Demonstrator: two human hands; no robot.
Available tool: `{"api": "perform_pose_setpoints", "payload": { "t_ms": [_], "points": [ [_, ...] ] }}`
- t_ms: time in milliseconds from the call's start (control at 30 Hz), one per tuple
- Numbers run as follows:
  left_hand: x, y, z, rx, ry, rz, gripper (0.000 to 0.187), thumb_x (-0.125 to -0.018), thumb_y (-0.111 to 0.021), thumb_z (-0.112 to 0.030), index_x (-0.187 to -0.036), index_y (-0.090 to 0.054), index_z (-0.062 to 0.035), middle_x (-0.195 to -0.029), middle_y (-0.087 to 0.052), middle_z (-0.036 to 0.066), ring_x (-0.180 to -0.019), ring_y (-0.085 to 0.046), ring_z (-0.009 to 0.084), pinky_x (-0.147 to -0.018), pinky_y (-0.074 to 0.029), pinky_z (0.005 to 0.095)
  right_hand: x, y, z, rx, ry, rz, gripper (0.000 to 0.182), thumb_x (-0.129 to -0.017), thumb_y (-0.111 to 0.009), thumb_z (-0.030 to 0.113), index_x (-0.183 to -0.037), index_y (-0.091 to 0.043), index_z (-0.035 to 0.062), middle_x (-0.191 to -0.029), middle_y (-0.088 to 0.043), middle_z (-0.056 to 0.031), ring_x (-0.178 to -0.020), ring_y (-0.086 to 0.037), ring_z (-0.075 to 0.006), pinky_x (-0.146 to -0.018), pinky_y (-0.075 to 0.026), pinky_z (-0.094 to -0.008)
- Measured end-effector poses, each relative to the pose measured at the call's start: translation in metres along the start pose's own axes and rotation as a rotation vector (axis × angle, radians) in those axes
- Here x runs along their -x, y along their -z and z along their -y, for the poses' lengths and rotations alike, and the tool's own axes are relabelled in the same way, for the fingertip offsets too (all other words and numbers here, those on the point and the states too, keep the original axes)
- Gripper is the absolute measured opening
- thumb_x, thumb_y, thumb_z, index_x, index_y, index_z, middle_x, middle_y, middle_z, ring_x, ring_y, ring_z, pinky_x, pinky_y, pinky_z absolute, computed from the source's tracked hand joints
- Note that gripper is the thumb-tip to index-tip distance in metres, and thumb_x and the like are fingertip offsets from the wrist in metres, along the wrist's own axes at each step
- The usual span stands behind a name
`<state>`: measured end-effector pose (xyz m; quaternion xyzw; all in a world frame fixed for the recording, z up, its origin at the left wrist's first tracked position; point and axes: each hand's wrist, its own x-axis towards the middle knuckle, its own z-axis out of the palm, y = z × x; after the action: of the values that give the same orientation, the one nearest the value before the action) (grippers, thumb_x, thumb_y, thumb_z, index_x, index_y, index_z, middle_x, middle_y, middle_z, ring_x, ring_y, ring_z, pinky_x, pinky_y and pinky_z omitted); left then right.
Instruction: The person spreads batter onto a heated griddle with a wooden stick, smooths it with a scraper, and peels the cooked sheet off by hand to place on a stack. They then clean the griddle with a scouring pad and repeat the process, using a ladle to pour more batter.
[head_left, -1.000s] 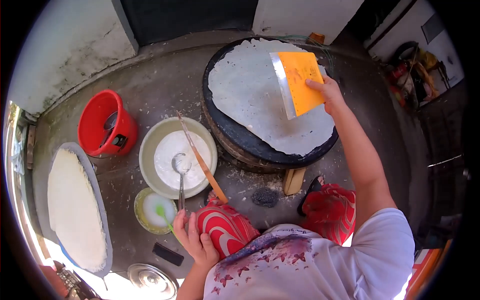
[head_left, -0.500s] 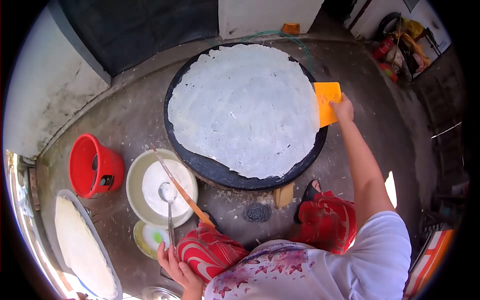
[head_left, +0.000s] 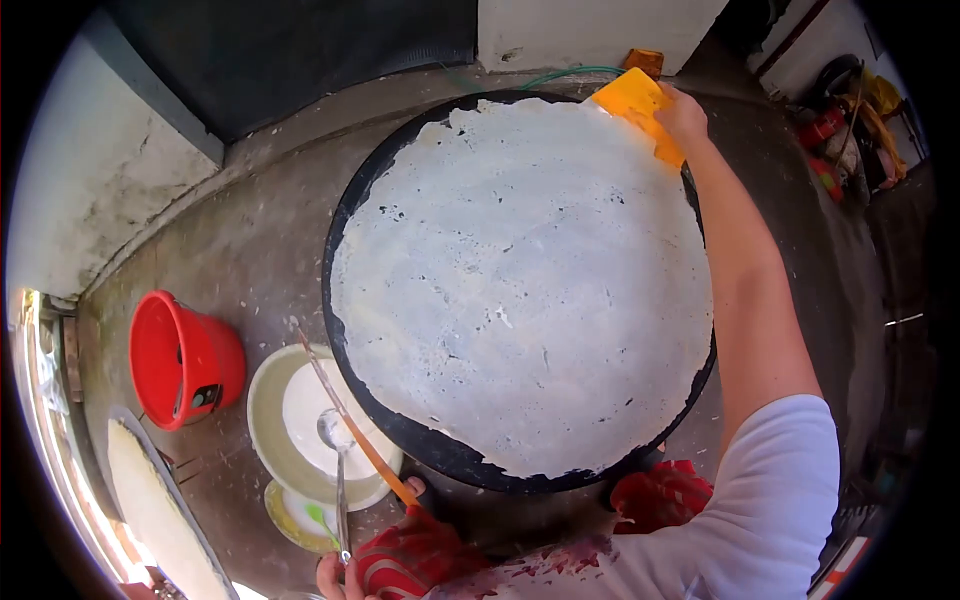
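My right hand point(head_left: 682, 118) grips an orange plastic scraper point(head_left: 632, 100) at the far right rim of a large round black griddle point(head_left: 345, 210). The scraper's edge meets a thin pale sheet of batter point(head_left: 520, 270) that covers most of the griddle. At the bottom edge, my left hand point(head_left: 342, 582) rests by my knee, partly cut off, with its visible fingers apart. Its fingertips are close to the handle end of a metal ladle point(head_left: 336, 430). This ladle and a long wooden stick point(head_left: 365, 445) lean across a bowl point(head_left: 262, 410) of white batter point(head_left: 305, 410).
Left of the bowl stands a red bucket point(head_left: 215, 350). A small dish point(head_left: 285, 515) with something green in it sits below the bowl. A tray with a pale sheet point(head_left: 150, 500) lies at lower left. Behind the griddle runs a green hose point(head_left: 560, 75).
My right hand has moved the scraper from the griddle's right side to its far right rim. The view has shifted closer over the griddle, and my left hand now sits lower in it.
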<state>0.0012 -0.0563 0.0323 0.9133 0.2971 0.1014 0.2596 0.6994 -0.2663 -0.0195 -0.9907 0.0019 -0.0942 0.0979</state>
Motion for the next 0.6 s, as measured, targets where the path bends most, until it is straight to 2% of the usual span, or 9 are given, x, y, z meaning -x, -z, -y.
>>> {"api": "perform_pose_setpoints", "payload": {
  "t_ms": [133, 200, 233, 300, 333, 400, 500, 600],
  "points": [
    [-0.017, 0.002, -0.005, -0.022, -0.01, 0.026, 0.046, -0.094, -0.029, -0.029, -0.123, -0.043, 0.0037, -0.127, -0.033, 0.028, -0.112, -0.04, 0.0413, -0.094, -0.035, 0.045, -0.027, -0.023, 0.085, -0.143, 0.352, 0.031, 0.052, -0.073, -0.061, 0.016, -0.123, -0.051, 0.0291, -0.113, -0.059, -0.0089, -0.104, -0.055, -0.0251, -0.091, -0.042, -0.0327],
    [-0.018, 0.001, -0.002, -0.027, 0.009, 0.023, 0.046, -0.094, -0.029, -0.029, -0.123, -0.043, 0.0038, -0.127, -0.034, 0.028, -0.111, -0.04, 0.0406, -0.092, -0.036, 0.0453, -0.014, -0.027, 0.138, -0.149, 0.515, 0.023, 0.051, -0.079, -0.062, 0.007, -0.125, -0.049, 0.0255, -0.115, -0.058, -0.0088, -0.101, -0.056, -0.0223, -0.091, -0.043, -0.0304],
    [-0.012, 0.0, 0.008, -0.028, 0.022, 0.021, 0.046, -0.094, -0.029, -0.029, -0.123, -0.043, 0.0038, -0.127, -0.034, 0.028, -0.111, -0.04, 0.0406, -0.092, -0.036, 0.0453, -0.003, -0.029, 0.166, -0.235, 0.553, 0.084, 0.05, -0.08, -0.061, 0.006, -0.124, -0.05, 0.0251, -0.115, -0.058, -0.0088, -0.101, -0.056, -0.022, -0.091, -0.044, -0.0302],
    [0.006, -0.005, 0.032, -0.181, -0.241, 0.008, 0.046, -0.093, -0.029, -0.028, -0.122, -0.045, 0.004, -0.126, -0.036, 0.027, -0.111, -0.04, 0.04, -0.092, -0.034, 0.047, 0.017, -0.034, 0.22, -0.391, 0.68, 0.222, 0.048, -0.08, -0.059, 0.003, -0.123, -0.052, 0.0237, -0.114, -0.058, -0.0087, -0.103, -0.056, -0.0215, -0.09, -0.045, -0.0303],
    [0.001, -0.002, 0.025, -0.183, -0.227, 0.006, 0.046, -0.093, -0.029, -0.028, -0.122, -0.045, 0.004, -0.126, -0.036, 0.027, -0.111, -0.04, 0.04, -0.092, -0.034, 0.047, 0.028, -0.038, 0.246, -0.46, 0.768, 0.303, 0.048, -0.079, -0.059, 0.001, -0.122, -0.053, 0.0226, -0.114, -0.058, -0.0087, -0.104, -0.055, -0.0213, -0.089, -0.045, -0.0305],
    [-0.02, 0.005, 0.002, 0.033, -0.031, -0.009, 0.046, -0.093, -0.03, -0.028, -0.119, -0.048, 0.0043, -0.123, -0.04, 0.026, -0.111, -0.041, 0.0397, -0.093, -0.031, 0.0487, 0.076, -0.036, 0.291, -0.498, 0.949, 0.385, 0.049, -0.077, -0.059, -0.004, -0.12, -0.055, 0.0196, -0.112, -0.059, -0.0077, -0.105, -0.055, -0.0215, -0.089, -0.045, -0.0308],
    [-0.015, 0.009, 0.004, 0.032, -0.028, -0.007, 0.047, -0.092, -0.03, -0.029, -0.118, -0.05, 0.0045, -0.122, -0.041, 0.026, -0.112, -0.039, 0.0396, -0.095, -0.029, 0.048, 0.155, -0.025, 0.343, -0.476, 1.203, 0.602, 0.05, -0.073, -0.059, -0.01, -0.116, -0.057, 0.0162, -0.112, -0.059, -0.0075, -0.105, -0.055, -0.0231, -0.089, -0.045, -0.0316],
    [-0.01, 0.012, 0.001, 0.048, -0.061, -0.054, 0.047, -0.092, -0.03, -0.029, -0.118, -0.051, 0.0042, -0.123, -0.04, 0.025, -0.113, -0.038, 0.0394, -0.095, -0.029, 0.047, 0.226, 0.014, 0.357, -0.442, 1.455, 0.781, 0.049, -0.07, -0.057, -0.012, -0.111, -0.06, 0.0139, -0.109, -0.06, -0.0091, -0.102, -0.057, -0.0249, -0.086, -0.046, -0.033]
  ]
}}
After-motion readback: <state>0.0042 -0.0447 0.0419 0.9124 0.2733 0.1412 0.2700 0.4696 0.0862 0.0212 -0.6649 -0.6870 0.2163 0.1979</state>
